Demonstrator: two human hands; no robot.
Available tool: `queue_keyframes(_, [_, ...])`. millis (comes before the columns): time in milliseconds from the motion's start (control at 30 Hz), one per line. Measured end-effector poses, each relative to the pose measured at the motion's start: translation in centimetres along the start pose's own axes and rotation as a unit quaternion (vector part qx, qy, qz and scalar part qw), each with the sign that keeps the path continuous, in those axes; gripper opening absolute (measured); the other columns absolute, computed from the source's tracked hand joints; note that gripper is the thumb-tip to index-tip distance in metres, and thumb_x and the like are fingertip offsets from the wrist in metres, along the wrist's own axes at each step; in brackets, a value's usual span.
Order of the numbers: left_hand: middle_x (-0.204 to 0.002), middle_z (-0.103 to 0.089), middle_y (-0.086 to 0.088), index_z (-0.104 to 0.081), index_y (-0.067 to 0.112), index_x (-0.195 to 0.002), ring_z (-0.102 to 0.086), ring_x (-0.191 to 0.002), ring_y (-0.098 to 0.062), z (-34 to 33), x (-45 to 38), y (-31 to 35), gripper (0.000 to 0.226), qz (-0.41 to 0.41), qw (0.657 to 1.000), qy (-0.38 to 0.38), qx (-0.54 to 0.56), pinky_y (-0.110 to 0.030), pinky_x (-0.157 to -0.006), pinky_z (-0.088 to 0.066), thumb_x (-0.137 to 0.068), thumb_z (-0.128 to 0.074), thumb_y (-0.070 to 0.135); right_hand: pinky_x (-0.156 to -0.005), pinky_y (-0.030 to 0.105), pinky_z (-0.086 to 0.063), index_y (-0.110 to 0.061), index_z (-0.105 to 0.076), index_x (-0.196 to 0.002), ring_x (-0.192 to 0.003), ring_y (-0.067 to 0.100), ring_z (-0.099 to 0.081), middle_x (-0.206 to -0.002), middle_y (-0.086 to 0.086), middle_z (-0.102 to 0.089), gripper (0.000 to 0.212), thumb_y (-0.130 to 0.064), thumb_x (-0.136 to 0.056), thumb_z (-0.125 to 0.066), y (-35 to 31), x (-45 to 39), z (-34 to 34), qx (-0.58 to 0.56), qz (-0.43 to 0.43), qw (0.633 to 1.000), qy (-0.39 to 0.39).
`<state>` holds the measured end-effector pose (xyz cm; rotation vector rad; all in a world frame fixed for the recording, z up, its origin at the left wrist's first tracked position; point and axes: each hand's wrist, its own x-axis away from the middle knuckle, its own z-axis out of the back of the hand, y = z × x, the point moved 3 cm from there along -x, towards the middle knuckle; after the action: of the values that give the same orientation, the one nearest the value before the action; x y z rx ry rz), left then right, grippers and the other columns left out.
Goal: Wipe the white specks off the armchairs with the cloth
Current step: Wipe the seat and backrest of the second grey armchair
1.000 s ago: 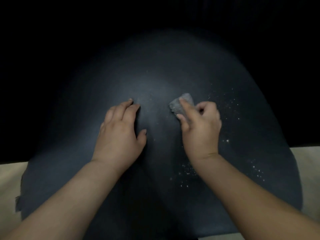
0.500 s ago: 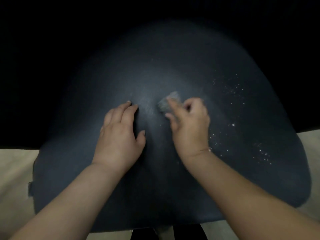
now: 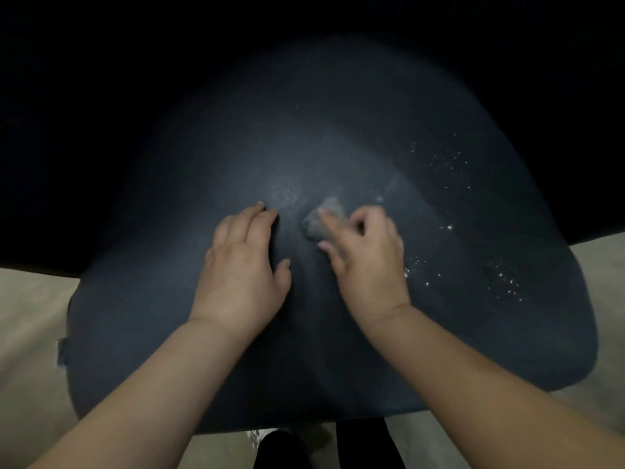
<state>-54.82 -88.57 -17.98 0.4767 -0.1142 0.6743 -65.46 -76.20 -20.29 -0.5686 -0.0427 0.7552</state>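
Nearest, pale beige floor [image 3: 30,333] on both sides below the rounded edge of a dark blue-grey upholstered armchair [image 3: 169,316]. Further up on this dark surface, left hand [image 3: 241,272] flat with fingers straight and close together, thumb spread out, and just beside it right hand [image 3: 367,262] pinching a small crumpled grey cloth [image 3: 323,220] between curled fingers and thumb, pressed on the fabric near the middle. Beyond and to the right of the cloth, scattered tiny white specks [image 3: 443,160], more of them lower right near the edge, then only darkness at the far side.
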Motion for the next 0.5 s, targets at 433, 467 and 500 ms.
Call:
queue_keyframes(433, [-0.149,-0.036,-0.003,-0.038,0.016,-0.143,-0.027,-0.137,-0.022,-0.1,1.7,0.1,0.068,0.001,1.0,-0.001,0.001,-0.039,-0.114,-0.028,-0.083,-0.067,0.027,-0.09,0.022,-0.035,-0.028,-0.045,-0.142,-0.096,0.014,-0.037,-0.108,-0.002,-0.031,0.06,-0.044,-0.087,-0.063,3.2,0.9,3.9,0.0,-0.151,0.987,-0.049])
queue_keyframes(467, [-0.148,-0.036,-0.003,-0.039,0.015,-0.143,-0.028,-0.137,-0.023,-0.2,1.7,0.2,0.068,0.0,1.0,-0.002,0.001,-0.04,-0.114,-0.029,-0.082,-0.067,0.027,-0.09,0.014,-0.032,-0.027,-0.043,-0.144,-0.095,0.011,-0.04,-0.109,-0.003,-0.03,0.06,-0.045,-0.089,-0.06,3.1,1.2,4.2,-0.025,-0.163,0.985,-0.055])
queue_keyframes(500, [-0.148,-0.037,-0.004,-0.04,0.014,-0.142,-0.028,-0.136,-0.024,-0.2,1.8,0.3,0.068,-0.002,1.0,-0.002,0.002,-0.041,-0.113,-0.029,-0.082,-0.067,0.026,-0.087,0.006,-0.03,-0.025,-0.043,-0.144,-0.092,0.009,-0.043,-0.111,-0.004,-0.031,0.057,-0.041,-0.091,-0.058,3.1,1.4,4.7,-0.051,-0.171,0.983,-0.048])
